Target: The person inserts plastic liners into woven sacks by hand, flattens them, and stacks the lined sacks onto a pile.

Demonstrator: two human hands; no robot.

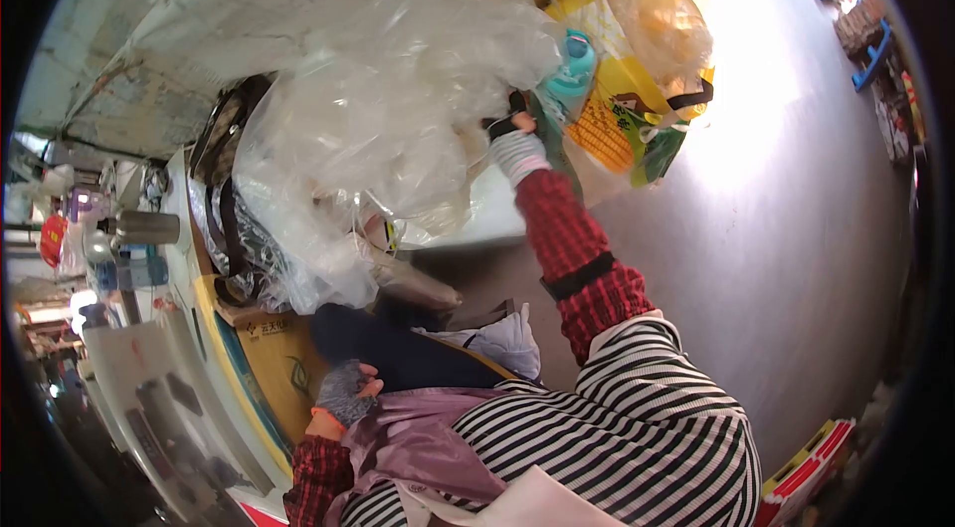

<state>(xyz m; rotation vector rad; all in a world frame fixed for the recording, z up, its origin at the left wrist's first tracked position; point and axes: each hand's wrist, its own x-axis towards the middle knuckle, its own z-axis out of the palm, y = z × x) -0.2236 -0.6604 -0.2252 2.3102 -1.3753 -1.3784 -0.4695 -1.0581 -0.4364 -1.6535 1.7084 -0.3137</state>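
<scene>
My right hand (pixel 515 129), in a light knitted fingerless glove with black about the fingers, reaches to the right edge of a big heap of clear plastic bags (pixel 368 119). Its fingers are closed at the plastic and partly hidden. Just beside it hang a turquoise item (pixel 571 74) and a yellow bag printed with corn (pixel 607 129). My left hand (pixel 350 394), in a grey fingerless glove, is low at my side by the mauve apron (pixel 423 442) and a dark navy cloth (pixel 408 353). Its fingers are curled; what they hold, if anything, is hidden.
A cardboard box (pixel 274 358) stands left of my left hand. Farther left are a metal flask (pixel 147 226) and a pale appliance (pixel 149 408). A white cloth bundle (pixel 507 343) lies before me. Grey floor (pixel 756 258) stretches right, with a red box (pixel 811 467) at lower right.
</scene>
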